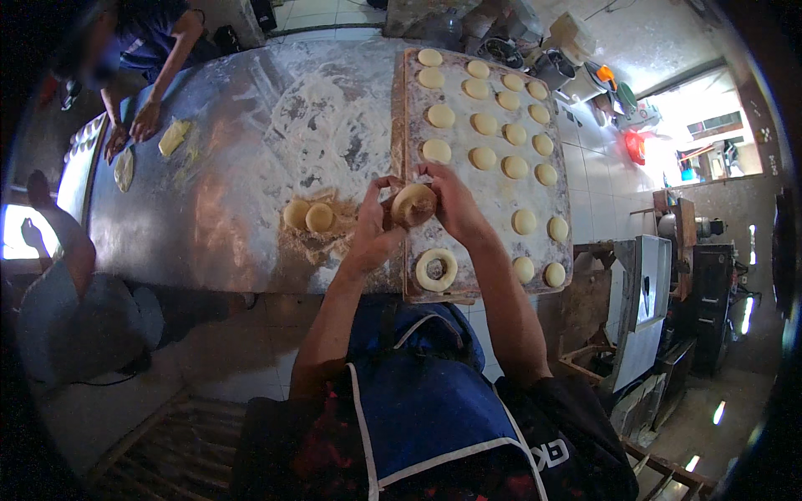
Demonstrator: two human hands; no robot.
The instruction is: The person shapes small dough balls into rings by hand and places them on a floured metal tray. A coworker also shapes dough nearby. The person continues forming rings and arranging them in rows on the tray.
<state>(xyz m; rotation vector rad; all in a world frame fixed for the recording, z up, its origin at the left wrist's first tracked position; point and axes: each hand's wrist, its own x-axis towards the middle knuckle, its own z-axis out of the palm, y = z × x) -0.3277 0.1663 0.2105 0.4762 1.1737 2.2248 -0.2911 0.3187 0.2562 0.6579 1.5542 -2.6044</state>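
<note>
Between both hands, above the near left edge of the dough tray, is a round piece of dough (413, 203) with brown crumbs on its face. My left hand (373, 224) grips its left side with bent fingers. On the right side, the fingers of my right hand (452, 203) curl around the dough's edge. Two dough balls (319, 217) sit left of my left hand in a patch of brown crumbs (311, 244). Below my hands, a ring of dough (449, 260) lies on the floury wooden tray (476, 242), which also carries several flattened dough rounds (483, 158).
A metal worktable (225, 200) dusted with flour extends left. At its far left, a co-worker's hands (134, 134) are near two dough pieces (175, 138). Another person's arm (67, 225) shows at the left edge. Pots and buckets (555, 67) stand beyond the tray; a metal-faced panel (643, 309) stands right.
</note>
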